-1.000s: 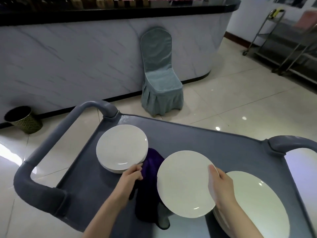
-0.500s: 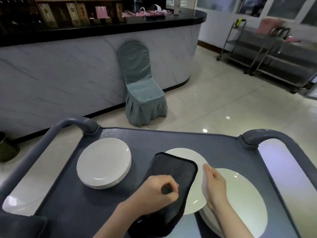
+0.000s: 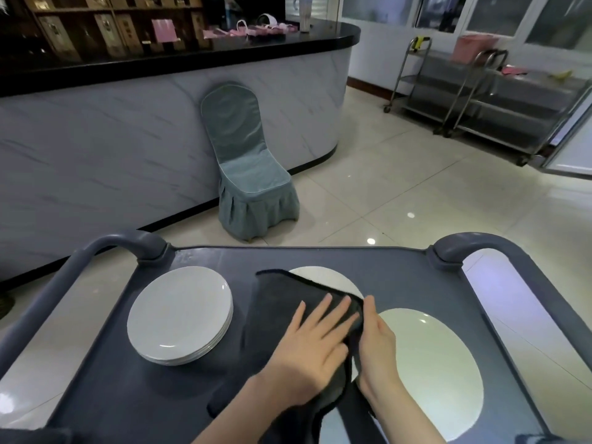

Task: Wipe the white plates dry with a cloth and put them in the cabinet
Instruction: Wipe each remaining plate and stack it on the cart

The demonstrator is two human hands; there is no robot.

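Well left of the hands, the left stack [image 3: 179,312] of white plates sits on the cart [image 3: 400,270], untouched and in the same spot as a second ago.

The cloth [image 3: 282,302] is what has changed. A second ago it lay bunched on the cart between that stack and the lifted plate, with the left hand just reaching it. Half a second ago the hand had it pinched in curled fingers over the plate. Now it is spread across most of the plate's face, and its near end hangs down toward the person.

The left hand [image 3: 312,350] lies flat on the cloth, fingers straight and fanned, pressing it against the plate [image 3: 323,278]. Only a white crescent of the plate shows past the cloth's far edge.

Just right of it, touching the left fingertips, the right hand [image 3: 376,347] keeps its grip on the plate's right rim. Its thumb lies along the edge where a corner of the cloth folds over; its fingers are hidden behind.

Under and right of that hand sits the right stack [image 3: 432,373].

So picking up the cloth is done and wiping has begun on this plate, probably the first stroke. The back looks undried, both stacks wait, and no cabinet is in view.
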